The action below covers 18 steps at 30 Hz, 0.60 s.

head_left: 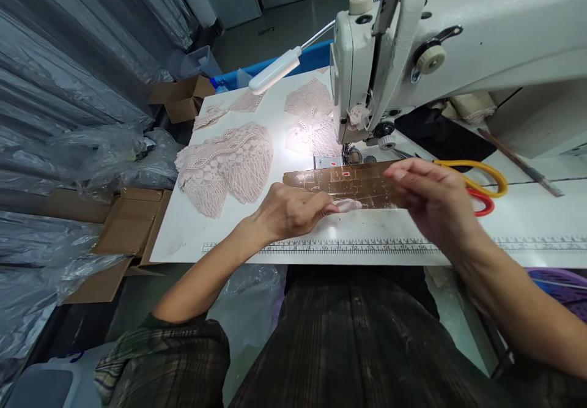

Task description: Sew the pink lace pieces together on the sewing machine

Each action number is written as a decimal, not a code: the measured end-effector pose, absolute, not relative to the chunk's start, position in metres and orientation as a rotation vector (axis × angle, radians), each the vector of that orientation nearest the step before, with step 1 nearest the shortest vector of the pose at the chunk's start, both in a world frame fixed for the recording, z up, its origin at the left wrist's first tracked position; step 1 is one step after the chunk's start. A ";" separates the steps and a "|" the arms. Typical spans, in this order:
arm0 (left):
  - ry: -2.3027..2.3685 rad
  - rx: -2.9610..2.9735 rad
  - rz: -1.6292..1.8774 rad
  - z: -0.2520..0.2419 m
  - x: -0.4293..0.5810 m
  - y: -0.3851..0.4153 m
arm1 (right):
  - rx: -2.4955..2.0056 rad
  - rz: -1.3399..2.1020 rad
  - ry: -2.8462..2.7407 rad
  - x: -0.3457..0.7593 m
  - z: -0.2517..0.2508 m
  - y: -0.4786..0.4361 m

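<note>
My left hand [296, 212] is closed on a small piece of pale fabric [347, 205], over the front edge of a brown taped plate [321, 180]. To the right, my right hand [433, 197] is raised near the plate's right end, thumb and fingertips pinched together and slightly blurred; anything between them is too small to make out. Scissors with yellow and red handles [493, 178] lie just beyond it. Pale lace pieces [247, 157] are spread on the white table [183, 237] at the left, and more lace [309, 99] lies by the needle area.
A white sewing machine [481, 35] stands over the back right, with a lamp [276, 71] beside its head. Black cloth [443, 136] and a thin tool [520, 162] lie under its arm. A printed ruler [339, 247] runs along the front edge. Cardboard boxes [131, 221] sit left of the table.
</note>
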<state>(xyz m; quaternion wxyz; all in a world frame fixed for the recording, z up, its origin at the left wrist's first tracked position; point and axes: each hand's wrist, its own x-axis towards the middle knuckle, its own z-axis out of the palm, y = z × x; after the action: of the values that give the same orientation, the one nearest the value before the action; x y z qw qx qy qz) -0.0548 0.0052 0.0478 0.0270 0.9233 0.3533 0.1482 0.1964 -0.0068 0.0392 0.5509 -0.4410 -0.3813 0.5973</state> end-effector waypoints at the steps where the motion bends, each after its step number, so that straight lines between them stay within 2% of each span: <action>1: 1.148 2.832 0.480 0.049 -0.061 0.007 | -1.073 1.364 -0.829 0.204 0.040 -0.005; 4: 1.379 2.784 0.565 0.053 -0.075 0.015 | -1.124 1.273 -0.778 0.220 0.039 -0.001; 10: 1.790 2.659 0.588 0.054 -0.053 0.019 | -1.176 1.241 -1.044 0.209 0.024 -0.007; 12: 1.615 2.570 0.509 0.051 -0.036 0.007 | -1.215 1.198 -1.152 0.204 0.020 -0.009; 15: 0.995 2.509 0.382 0.049 -0.023 -0.008 | -1.291 1.112 -1.324 0.204 0.014 -0.011; 18: 0.889 2.491 0.435 0.048 -0.028 0.001 | -1.313 1.094 -1.522 0.210 0.009 -0.012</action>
<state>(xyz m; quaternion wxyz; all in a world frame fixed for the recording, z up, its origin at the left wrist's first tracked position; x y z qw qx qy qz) -0.0281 0.0007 0.0483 0.2287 0.9047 0.3228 0.1582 0.2104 -0.0124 0.0089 0.4138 -0.5225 -0.6053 0.4351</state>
